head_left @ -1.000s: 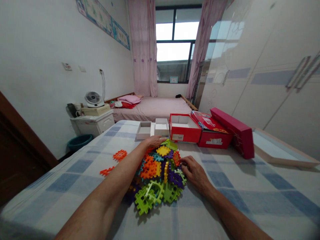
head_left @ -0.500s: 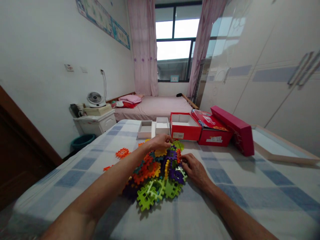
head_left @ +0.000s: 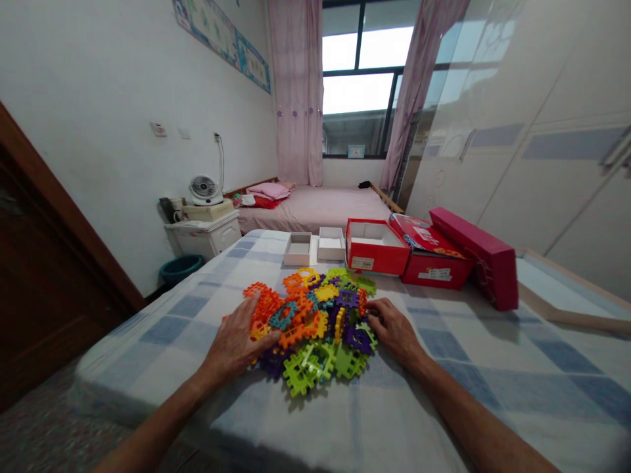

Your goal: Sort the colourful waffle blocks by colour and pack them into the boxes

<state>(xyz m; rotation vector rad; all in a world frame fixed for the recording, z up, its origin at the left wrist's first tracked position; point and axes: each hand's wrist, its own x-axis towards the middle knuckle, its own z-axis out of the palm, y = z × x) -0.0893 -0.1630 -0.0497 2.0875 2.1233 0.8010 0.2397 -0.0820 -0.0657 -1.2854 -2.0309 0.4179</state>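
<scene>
A heap of interlocking plastic building pieces point(head_left: 315, 295) in orange, yellow, green, purple and teal lies on the checked cloth. My left hand point(head_left: 236, 341) is open at the heap's left side, thumb and fingers spread around the orange pieces point(head_left: 263, 305). On the opposite side, my right hand point(head_left: 397, 328) rests with loosely bent fingers against the heap's edge, by a small upright orange piece point(head_left: 362, 302). Nothing shows in its grasp. Light green pieces point(head_left: 310, 368) form the near side of the heap, and a yellow piece point(head_left: 326, 293) lies near its top.
Behind the heap stand two small white boxes point(head_left: 297, 255), an open red box point(head_left: 377, 256), a second red box point(head_left: 436, 272) and a leaning magenta box lid point(head_left: 476, 256). A wooden-edged tray point(head_left: 566, 318) lies at right. The cloth's left edge point(head_left: 73, 387) drops towards the floor.
My left hand has moved from the heap's far side back to its left side and spread out. Orange pieces are gathered closer there. My right hand stays by the right edge; the view has shifted.
</scene>
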